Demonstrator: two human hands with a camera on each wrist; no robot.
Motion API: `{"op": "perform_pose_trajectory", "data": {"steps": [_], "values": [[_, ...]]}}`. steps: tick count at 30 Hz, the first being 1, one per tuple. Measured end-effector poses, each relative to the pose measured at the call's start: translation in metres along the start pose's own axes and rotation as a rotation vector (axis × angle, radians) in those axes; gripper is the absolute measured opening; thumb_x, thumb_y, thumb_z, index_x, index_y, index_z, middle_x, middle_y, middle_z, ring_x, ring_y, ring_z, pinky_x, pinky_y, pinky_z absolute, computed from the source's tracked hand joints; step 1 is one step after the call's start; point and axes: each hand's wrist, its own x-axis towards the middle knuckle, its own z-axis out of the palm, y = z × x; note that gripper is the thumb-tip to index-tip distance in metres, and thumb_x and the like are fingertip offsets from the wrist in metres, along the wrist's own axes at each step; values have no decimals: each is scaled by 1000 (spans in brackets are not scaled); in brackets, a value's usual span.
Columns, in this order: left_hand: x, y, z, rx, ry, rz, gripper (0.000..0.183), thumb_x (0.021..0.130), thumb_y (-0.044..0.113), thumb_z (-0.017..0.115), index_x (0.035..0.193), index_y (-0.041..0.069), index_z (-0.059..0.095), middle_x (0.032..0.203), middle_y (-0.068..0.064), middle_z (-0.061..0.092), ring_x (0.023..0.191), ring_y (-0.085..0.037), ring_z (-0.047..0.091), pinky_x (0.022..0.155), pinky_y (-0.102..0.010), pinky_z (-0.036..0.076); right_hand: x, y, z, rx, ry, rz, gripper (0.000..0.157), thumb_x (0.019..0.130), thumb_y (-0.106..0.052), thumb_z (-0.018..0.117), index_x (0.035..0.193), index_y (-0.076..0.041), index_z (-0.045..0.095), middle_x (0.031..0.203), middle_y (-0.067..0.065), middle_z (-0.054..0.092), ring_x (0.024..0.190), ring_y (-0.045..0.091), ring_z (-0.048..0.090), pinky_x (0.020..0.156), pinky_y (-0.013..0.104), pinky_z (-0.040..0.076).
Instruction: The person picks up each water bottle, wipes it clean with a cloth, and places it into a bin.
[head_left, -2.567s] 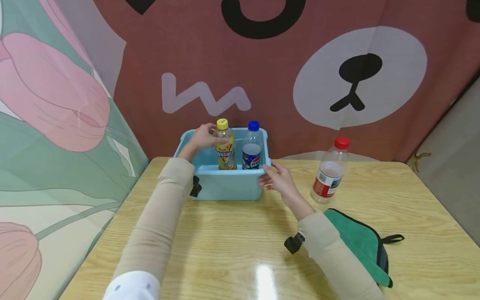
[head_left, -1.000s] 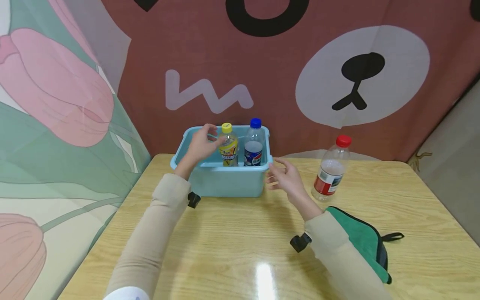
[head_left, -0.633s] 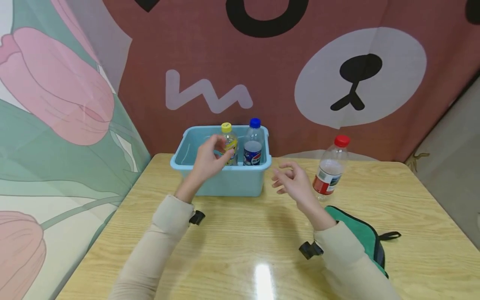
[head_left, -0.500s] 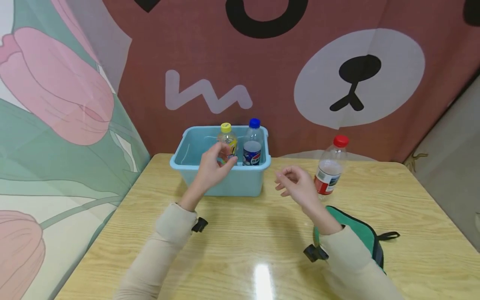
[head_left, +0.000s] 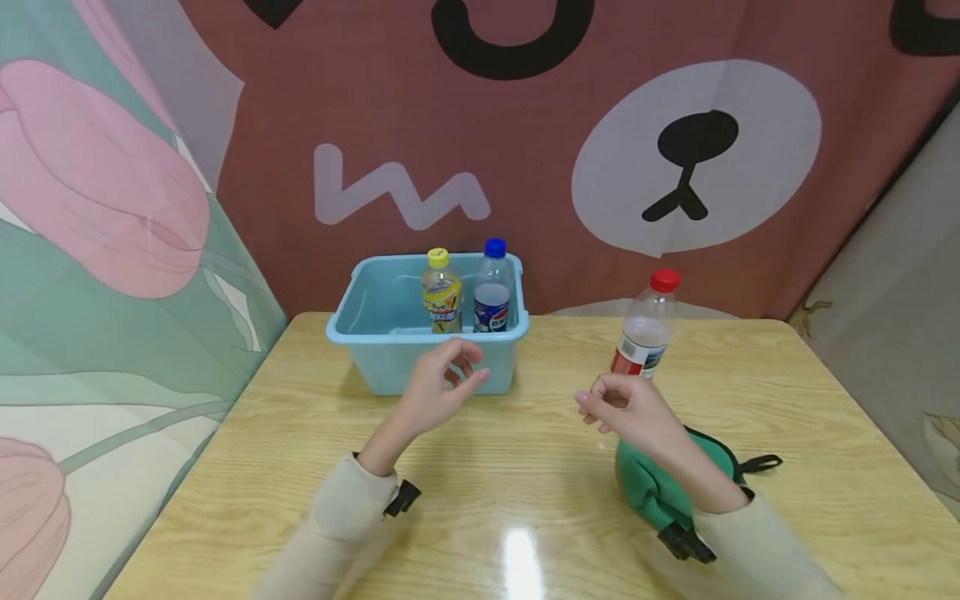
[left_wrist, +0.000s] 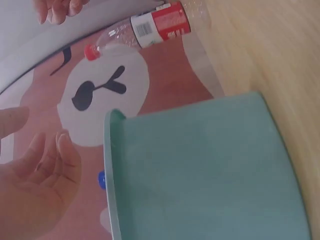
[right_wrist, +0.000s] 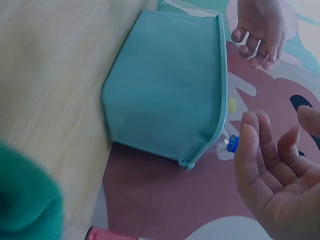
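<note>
My left hand (head_left: 438,387) hovers in front of the light blue plastic tub (head_left: 352,339), its fingers loosely bent around nothing. Over the table to the right, my right hand (head_left: 626,412) is also raised with relaxed fingers and holds nothing. Inside the tub stand a yellow-capped bottle (head_left: 442,296) with a yellow label and a blue-capped Pepsi bottle (head_left: 492,292), side by side. A red-capped clear bottle (head_left: 647,329) stands on the table outside the tub, its base hidden behind my right hand. In the right wrist view the tub (right_wrist: 165,75) shows the blue cap (right_wrist: 233,144) over its rim.
A green cloth pouch (head_left: 652,487) with a black loop lies under my right forearm, partly covered by it. The wooden table (head_left: 450,517) ends at a printed curtain (head_left: 525,167) behind the tub.
My left hand has let go of the yellow-capped bottle, now standing in the tub, and drawn back toward me. My right hand has left the tub's rim and moved right and nearer.
</note>
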Motion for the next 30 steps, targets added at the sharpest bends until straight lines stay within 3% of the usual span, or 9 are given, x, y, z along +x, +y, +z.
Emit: {"op": "perform_pose_trajectory", "data": {"steps": [5,10,15,21,25,30], "values": [[-10,-1,9,-6,-98,24,13,82,4,65,92,1,59,86,-9,60,70,-15,55,55,-25,51,-19,10,-12,-6,-89,-14,26,91,-21,58,75,-1,53,77,6,62,68,15,61,59,31,52],[-18,-2,15,-19,-202,-7,12,84,7,63,95,2,59,87,-7,59,73,-13,55,55,-25,50,-34,21,-21,-26,-154,15,28,90,-24,58,73,-3,52,74,6,60,64,17,58,57,33,51],[-21,2,20,-24,-260,-26,13,85,9,62,95,1,59,88,-6,59,74,-14,55,56,-23,50,-42,32,-29,-91,-148,46,28,89,-30,58,78,-5,54,74,9,59,65,21,57,57,32,49],[-22,0,21,-25,-262,-6,10,86,10,61,93,2,60,87,-5,59,74,-13,55,56,-21,50,-42,52,-36,-250,-99,-21,23,85,-30,65,93,-9,61,86,2,62,78,13,58,65,28,49],[-23,-5,23,-29,-264,-19,10,86,10,61,94,4,60,87,-4,59,75,-13,55,56,-22,50,-43,72,-39,-387,-134,-55,53,77,-40,70,113,-3,58,110,14,59,99,32,55,75,42,49],[-22,-11,26,-33,-284,-63,12,86,10,62,96,4,60,90,-7,60,76,-14,55,59,-25,51,-45,96,-39,-547,-291,-5,91,67,-51,74,136,-3,39,131,34,36,116,56,32,83,66,34]]}}
